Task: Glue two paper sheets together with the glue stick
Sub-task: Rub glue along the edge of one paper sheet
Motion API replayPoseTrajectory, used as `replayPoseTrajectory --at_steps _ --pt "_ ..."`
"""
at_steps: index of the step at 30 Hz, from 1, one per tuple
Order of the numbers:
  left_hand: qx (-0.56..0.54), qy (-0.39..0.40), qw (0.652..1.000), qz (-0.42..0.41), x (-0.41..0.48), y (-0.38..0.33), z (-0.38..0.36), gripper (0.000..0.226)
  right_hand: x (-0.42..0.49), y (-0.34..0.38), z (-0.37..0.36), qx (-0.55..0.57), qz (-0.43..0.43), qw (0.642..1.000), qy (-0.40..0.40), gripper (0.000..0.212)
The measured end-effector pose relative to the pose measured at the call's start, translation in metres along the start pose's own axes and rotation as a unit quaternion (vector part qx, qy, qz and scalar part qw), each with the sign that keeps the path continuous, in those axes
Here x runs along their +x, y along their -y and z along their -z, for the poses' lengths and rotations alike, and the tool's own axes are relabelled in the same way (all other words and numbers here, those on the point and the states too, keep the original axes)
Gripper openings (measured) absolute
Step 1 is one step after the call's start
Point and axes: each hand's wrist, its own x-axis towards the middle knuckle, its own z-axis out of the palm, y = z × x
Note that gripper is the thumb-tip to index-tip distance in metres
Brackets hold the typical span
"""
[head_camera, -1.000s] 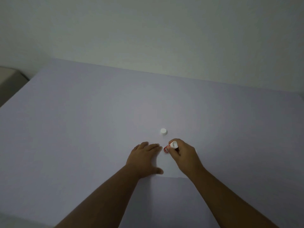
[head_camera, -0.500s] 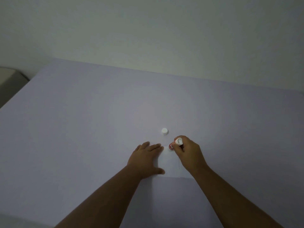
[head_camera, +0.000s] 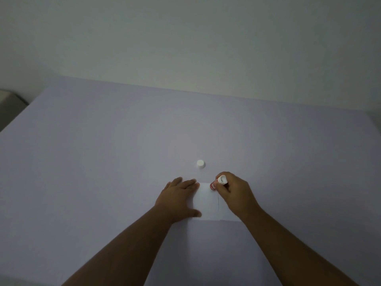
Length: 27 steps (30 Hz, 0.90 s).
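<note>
Two small white paper sheets point(head_camera: 206, 201) lie side by side on the pale lilac table point(head_camera: 103, 162), a thin dark seam between them. My left hand point(head_camera: 177, 197) lies flat on the left sheet's left part, fingers spread. My right hand point(head_camera: 233, 193) grips a red-and-white glue stick point(head_camera: 217, 182), tilted, with its lower end against the far edge of the paper. The right sheet is mostly hidden under my right hand. The stick's white cap point(head_camera: 200, 164) stands alone on the table just beyond the sheets.
A pale wall point(head_camera: 185, 38) rises behind the table's far edge. A grey object point(head_camera: 10, 104) sits off the table's far left corner. The table's right edge runs down at the far right.
My right hand has carried the glue stick rightward along the paper's far edge, uncovering more of the left sheet. My left hand has stayed put.
</note>
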Motion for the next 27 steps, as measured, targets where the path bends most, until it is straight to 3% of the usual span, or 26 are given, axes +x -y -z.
replayPoseTrajectory --at_steps 6,13,21,27 --pt "-0.001 0.001 1.000 0.004 0.001 -0.002 -0.001 0.096 -0.035 -0.005 -0.010 0.028 0.012 0.996 0.085 0.003" --pt "0.005 0.012 1.000 0.003 -0.001 -0.004 0.003 0.096 -0.013 -0.006 0.006 0.013 0.001 1.000 -0.001 0.006" --pt "0.010 0.012 1.000 0.005 0.001 -0.004 0.001 0.096 -0.045 -0.014 -0.003 0.029 0.004 0.996 0.087 0.003" --pt "0.010 0.010 1.000 0.003 0.000 -0.003 0.002 0.097 -0.024 -0.012 0.003 0.017 0.004 1.000 0.002 0.006"
